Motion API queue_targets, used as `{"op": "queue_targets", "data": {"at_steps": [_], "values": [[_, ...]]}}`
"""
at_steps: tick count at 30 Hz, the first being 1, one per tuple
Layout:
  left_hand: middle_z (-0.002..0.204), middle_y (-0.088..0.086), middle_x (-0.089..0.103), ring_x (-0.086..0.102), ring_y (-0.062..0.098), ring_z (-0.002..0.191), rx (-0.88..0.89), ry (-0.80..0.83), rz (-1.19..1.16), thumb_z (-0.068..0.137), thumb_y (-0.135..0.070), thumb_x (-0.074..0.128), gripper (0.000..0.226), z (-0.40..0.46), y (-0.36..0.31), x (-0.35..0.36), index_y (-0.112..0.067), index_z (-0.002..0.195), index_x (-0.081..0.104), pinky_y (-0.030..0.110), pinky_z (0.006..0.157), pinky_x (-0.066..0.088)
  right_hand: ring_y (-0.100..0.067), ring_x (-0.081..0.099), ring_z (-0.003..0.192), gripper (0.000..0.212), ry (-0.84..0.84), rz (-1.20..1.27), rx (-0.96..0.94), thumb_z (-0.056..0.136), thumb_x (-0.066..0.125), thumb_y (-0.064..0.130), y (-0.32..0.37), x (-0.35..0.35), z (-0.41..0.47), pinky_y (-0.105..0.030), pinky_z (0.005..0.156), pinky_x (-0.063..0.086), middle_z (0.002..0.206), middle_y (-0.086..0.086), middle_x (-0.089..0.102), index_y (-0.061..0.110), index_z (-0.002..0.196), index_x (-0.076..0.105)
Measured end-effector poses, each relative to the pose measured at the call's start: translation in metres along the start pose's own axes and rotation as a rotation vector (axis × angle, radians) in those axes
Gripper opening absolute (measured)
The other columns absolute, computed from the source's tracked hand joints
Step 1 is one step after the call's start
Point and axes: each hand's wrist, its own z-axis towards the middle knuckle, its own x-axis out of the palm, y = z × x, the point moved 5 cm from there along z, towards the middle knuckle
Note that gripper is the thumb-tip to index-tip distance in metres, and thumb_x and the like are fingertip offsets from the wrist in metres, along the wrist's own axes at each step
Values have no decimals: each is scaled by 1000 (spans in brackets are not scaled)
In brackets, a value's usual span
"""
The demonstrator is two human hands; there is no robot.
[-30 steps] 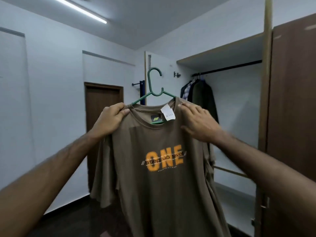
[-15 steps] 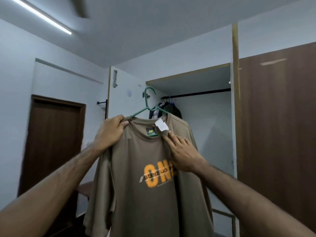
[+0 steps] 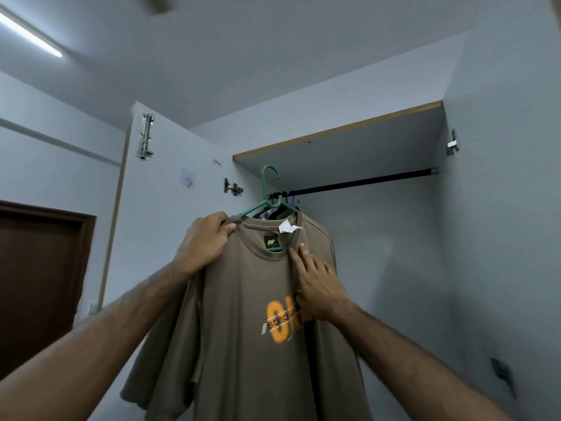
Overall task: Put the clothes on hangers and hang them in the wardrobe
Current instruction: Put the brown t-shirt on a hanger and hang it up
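A brown T-shirt (image 3: 243, 344) is held up at the centre of the view, draped on a green hanger (image 3: 267, 192). Its chest carries an orange print crossed by white lettering, partly covered. A black label sits inside the collar, and a white tag (image 3: 288, 228) is seen at the neckline towards 1 o'clock. The left hand (image 3: 206, 241) is curled round the shoulder seam at 10 o'clock of the collar, pinching cloth and hanger arm together. The right hand (image 3: 318, 287) lies on the chest with fingers straight, fingertips (image 3: 293, 253) touching just below the collar. Beyond, at 12 o'clock, the hanger hook stands just before the dark rail (image 3: 364, 183) of the open wardrobe (image 3: 334, 138), not on it. Dark clothes (image 3: 273, 212) are hung behind the collar.
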Motion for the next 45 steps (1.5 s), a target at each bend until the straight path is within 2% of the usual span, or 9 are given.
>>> {"op": "queue_targets", "data": {"at_steps": [9,11,15,19,23,27,33,39,45], "values": [[92,10,68,60,28,86,47,-14,32,101,-25,55,21,104,37,167,-9,96,67,39,75,47,-33,7,156,106,-51,12,31,94,63,36,-106,107,121,-52,126,13,169,-11,-13,25,158,-21],[91,8,67,59,26,84,58,-29,49,101,-24,55,21,128,40,207,-8,95,66,36,69,43,-33,8,155,106,-68,25,29,95,62,34,-132,132,151,-52,126,14,169,-13,-13,24,158,-22],[86,-3,58,52,9,72,45,-58,80,102,-23,55,16,194,47,277,-13,90,61,23,58,33,-34,19,152,103,-113,41,-7,94,59,28,-184,165,229,-52,124,21,168,-17,-9,25,158,-22],[88,9,64,56,22,78,-3,-96,127,102,-21,54,22,258,57,329,-12,83,56,30,63,33,-35,18,153,103,-140,51,-56,94,60,31,-225,193,301,-52,124,21,169,-17,-7,23,159,-19],[95,14,63,50,25,82,-14,-125,190,103,-17,51,20,300,58,366,-8,86,56,30,71,34,-35,18,153,101,-138,83,-108,95,59,36,-243,222,353,-53,124,19,169,-17,-3,24,160,-18],[104,20,66,56,31,90,-14,-106,257,102,-19,51,21,337,68,396,-2,99,63,31,73,37,-36,19,152,103,-126,86,-131,95,61,33,-252,243,388,-54,124,18,169,-18,-1,24,160,-19],[98,8,62,52,20,86,-4,-83,333,102,-18,49,19,364,83,429,-5,104,62,30,76,40,-38,20,152,101,-97,109,-132,95,61,36,-263,269,417,-55,123,20,168,-19,1,25,160,-16],[111,18,65,60,31,98,-22,-73,400,101,-20,47,23,388,88,445,-3,109,60,37,82,48,-39,20,152,99,-57,91,-137,97,61,34,-266,276,436,-59,122,19,168,-19,3,24,160,-13],[106,12,63,53,21,88,4,-2,421,101,-17,51,20,387,81,467,-5,110,63,30,78,41,-37,25,150,98,-62,101,-155,93,63,33,-263,284,433,-60,121,20,168,-18,7,21,162,-7]]}}
